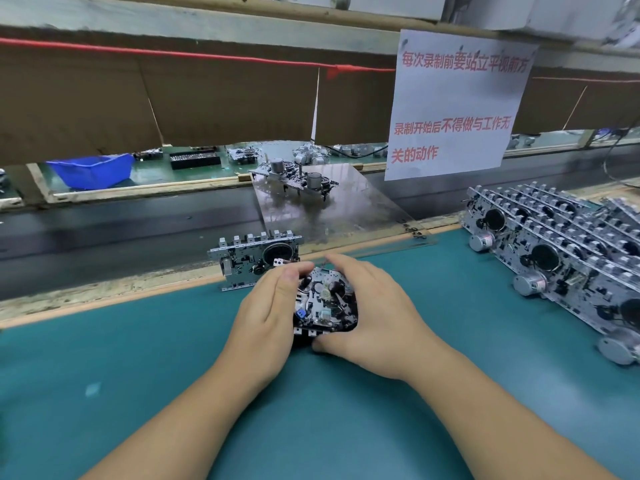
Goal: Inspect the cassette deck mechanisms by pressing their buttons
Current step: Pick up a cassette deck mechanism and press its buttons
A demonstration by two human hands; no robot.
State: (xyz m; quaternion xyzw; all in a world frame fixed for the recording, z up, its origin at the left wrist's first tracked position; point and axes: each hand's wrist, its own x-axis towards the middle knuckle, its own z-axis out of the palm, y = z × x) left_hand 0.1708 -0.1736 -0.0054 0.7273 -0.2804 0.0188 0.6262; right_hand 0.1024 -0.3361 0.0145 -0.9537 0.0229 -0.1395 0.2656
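Observation:
A cassette deck mechanism (325, 304), black and metal with a small blue part, lies on the teal mat (138, 375) between my hands. My left hand (266, 313) grips its left side, thumb laid over the top corner. My right hand (374, 313) grips its right side, with the thumb down at the row of buttons along the near edge. A second mechanism (254, 259) stands upright on its edge just behind, at the mat's far border.
A stack of several mechanisms (561, 251) leans at the right of the mat. A clear sloping sheet (346, 209) carries another mechanism (298, 178) from the back bench. A blue bin (91, 169) sits far left, a white paper notice (457, 105) hangs above.

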